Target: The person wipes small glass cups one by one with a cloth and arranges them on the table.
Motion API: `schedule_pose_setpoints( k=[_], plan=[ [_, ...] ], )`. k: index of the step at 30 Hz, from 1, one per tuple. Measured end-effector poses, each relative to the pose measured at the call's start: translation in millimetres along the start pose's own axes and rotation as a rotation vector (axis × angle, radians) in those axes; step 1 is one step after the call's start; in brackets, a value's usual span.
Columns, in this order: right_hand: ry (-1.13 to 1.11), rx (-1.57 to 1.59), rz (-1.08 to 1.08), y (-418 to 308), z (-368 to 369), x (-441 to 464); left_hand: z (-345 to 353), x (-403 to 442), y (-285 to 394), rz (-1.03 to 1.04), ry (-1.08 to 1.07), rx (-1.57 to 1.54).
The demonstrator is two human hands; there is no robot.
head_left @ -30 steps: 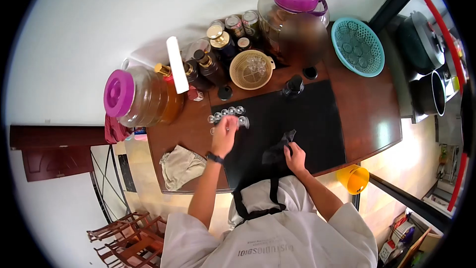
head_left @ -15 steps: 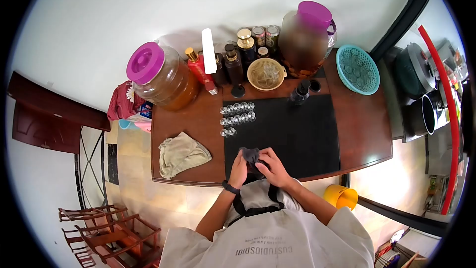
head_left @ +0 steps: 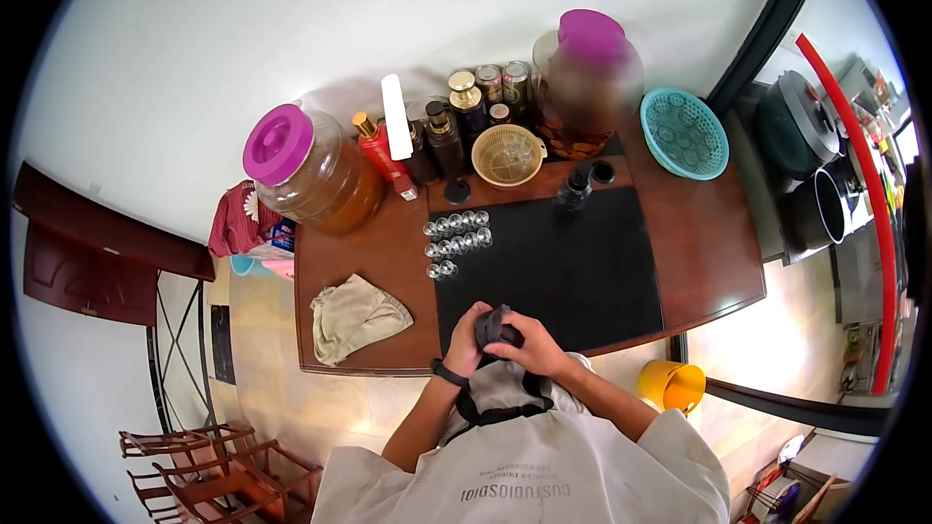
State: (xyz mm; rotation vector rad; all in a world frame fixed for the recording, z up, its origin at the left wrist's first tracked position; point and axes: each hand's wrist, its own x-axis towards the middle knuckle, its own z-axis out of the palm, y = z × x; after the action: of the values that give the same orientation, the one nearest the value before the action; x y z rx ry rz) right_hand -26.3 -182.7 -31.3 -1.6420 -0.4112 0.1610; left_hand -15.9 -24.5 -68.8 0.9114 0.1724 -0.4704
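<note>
Both hands are together at the front edge of the black mat [head_left: 553, 277]. My left hand [head_left: 467, 338] has its fingers closed around one side of a bunched dark grey cloth [head_left: 493, 328]. From the other side my right hand [head_left: 535, 345] grips the same cloth, its thumb and fingers pressing into the folds. Whether anything is wrapped inside the cloth is hidden. Beyond my left hand, small clear glasses [head_left: 456, 223] stand in short rows on the mat's left part. A crumpled beige cloth [head_left: 359, 320] lies to the left on the wooden table [head_left: 413, 277].
Large jars with purple lids, one on the left [head_left: 330, 180] and one at the back [head_left: 582, 87], flank several bottles [head_left: 445, 141]. A beige basket [head_left: 507, 157] and a turquoise basket [head_left: 683, 134] hold glasses. A dark bottle [head_left: 574, 192] stands at the mat's far edge.
The dark cloth has been turned and gathered between my hands, with the right fingers shifted around it. The view has tilted slightly. The glasses on the mat stay in their rows.
</note>
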Motion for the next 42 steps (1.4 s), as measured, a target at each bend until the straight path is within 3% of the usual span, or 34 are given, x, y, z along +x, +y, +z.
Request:
schedule_pose_setpoints(
  k=[4, 7, 10, 13, 16, 18, 24, 26, 28, 34, 38, 42],
  plan=[
    [0.049, 0.013, -0.021, -3.1, 0.6, -1.3, 11.2, 1.7, 11.0, 0.047, 0.046, 0.211],
    [-0.098, 0.066, 0.136, -4.1, -1.6, -2.1, 11.6, 3.8, 19.5, 0.055, 0.010, 0.350],
    [-0.044, 0.045, 0.076, -12.1, -2.8, 3.1, 9.9, 5.0, 18.3, 0.078, 0.004, 0.349],
    [0.005, 0.121, 0.173, -11.0, -2.2, 2.9, 16.3, 3.9, 20.2, 0.009, 0.093, 0.290],
    [0.077, 0.123, 0.062, -6.4, 1.6, 3.4, 24.6, 3.9, 20.2, 0.102, 0.115, 0.283],
    [0.061, -0.063, -0.029, -10.6, -1.6, 3.6, 23.4, 4.1, 19.2, 0.114, 0.099, 0.336],
    [0.035, -0.018, 0.094, -5.8, -9.8, 1.8, 18.3, 4.6, 19.2, 0.092, 0.039, 0.470],
    [0.071, 0.020, 0.137, -9.3, -10.1, 4.7, 21.4, 4.5, 19.5, 0.085, 0.046, 0.474],
    [0.247, 0.145, 0.130, -3.2, -6.8, 6.5, 26.7, 1.3, 22.9, 0.016, 0.122, 0.486],
    [0.217, 0.387, 0.132, -4.8, -4.2, 2.9, 39.8, -2.8, 21.8, 0.276, 0.207, 0.611],
    [0.128, 0.500, 0.184, -3.2, -9.7, 2.2, 43.6, -8.0, 24.9, 0.325, 0.175, 0.651],
    [0.191, 0.542, 0.284, -4.5, -8.9, 7.6, 41.5, -13.5, 23.1, 0.271, 0.074, 0.530]
  ],
)
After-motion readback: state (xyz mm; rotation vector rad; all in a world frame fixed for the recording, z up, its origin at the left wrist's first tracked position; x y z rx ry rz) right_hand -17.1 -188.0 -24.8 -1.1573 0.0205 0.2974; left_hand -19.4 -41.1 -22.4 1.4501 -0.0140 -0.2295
